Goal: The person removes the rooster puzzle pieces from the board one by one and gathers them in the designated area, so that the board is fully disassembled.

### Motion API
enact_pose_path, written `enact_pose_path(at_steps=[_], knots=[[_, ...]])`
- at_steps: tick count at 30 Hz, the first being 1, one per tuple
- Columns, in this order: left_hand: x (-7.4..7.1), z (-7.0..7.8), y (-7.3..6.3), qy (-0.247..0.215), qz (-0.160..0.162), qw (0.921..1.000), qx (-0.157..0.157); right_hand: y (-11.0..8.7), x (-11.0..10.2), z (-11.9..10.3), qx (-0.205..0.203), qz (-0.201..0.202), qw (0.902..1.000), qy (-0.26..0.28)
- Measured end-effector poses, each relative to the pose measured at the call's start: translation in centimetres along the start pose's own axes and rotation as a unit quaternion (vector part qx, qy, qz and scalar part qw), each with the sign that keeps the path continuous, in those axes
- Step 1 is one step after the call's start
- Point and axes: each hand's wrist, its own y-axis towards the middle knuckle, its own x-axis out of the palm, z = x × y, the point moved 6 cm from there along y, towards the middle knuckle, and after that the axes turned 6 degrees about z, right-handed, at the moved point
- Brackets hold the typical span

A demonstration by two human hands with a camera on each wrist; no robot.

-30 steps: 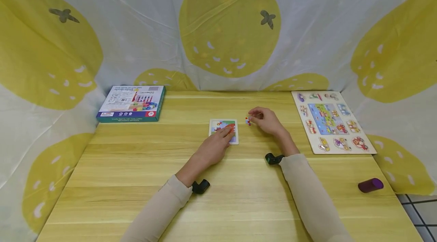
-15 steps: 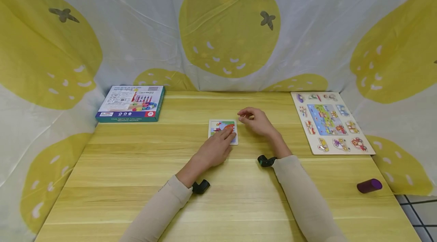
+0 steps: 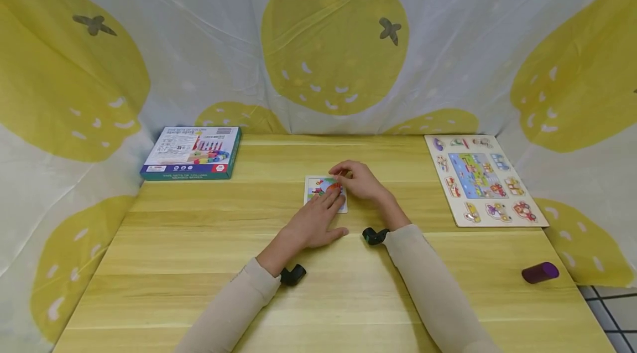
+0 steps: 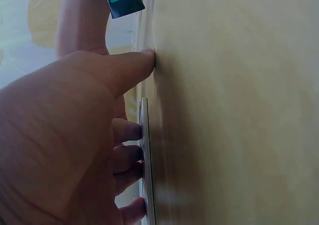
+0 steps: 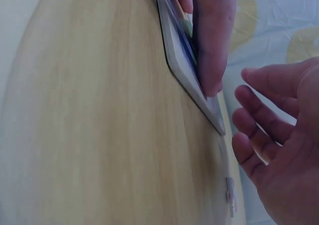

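Observation:
In the head view, my left hand (image 3: 311,223) lies over a small square picture puzzle (image 3: 315,182) with a pale border. Its fingers are straight, fingertips on the picture, thumb spread out to the side; the left wrist view shows them on the thin puzzle (image 4: 148,180). My right hand (image 3: 364,181) is at the puzzle's far right corner, its fingers loosely bent. Nothing shows between those fingers in the right wrist view, where the right hand (image 5: 286,130) is just beside the puzzle's edge (image 5: 194,93). A small thin coloured piece (image 5: 231,197) lies on the table near it.
A boxed bead set (image 3: 191,152) lies at the table's back left. On the right lies a large wooden vehicle puzzle board (image 3: 452,210), with a purple cylinder (image 3: 539,272) nearer the front. A fruit-print cloth (image 3: 209,54) hangs behind the table.
My right hand has moved left, from beside a small coloured piece to the puzzle's far right corner. My left hand stays on the puzzle, its thumb now spread outward.

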Motion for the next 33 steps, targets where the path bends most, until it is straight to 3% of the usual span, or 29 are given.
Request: enact_pose_path(at_steps=[15,33], knots=[[0.2,0.0,-0.1,0.006,-0.003,1.0,0.002,0.9,2.0,-0.3,0.003,-0.039,0.9992,-0.007],[-0.1,0.1,-0.2,-0.018,-0.009,0.9998,-0.002,1.6,2.9,-0.9,-0.04,-0.082,0.9945,-0.051]])
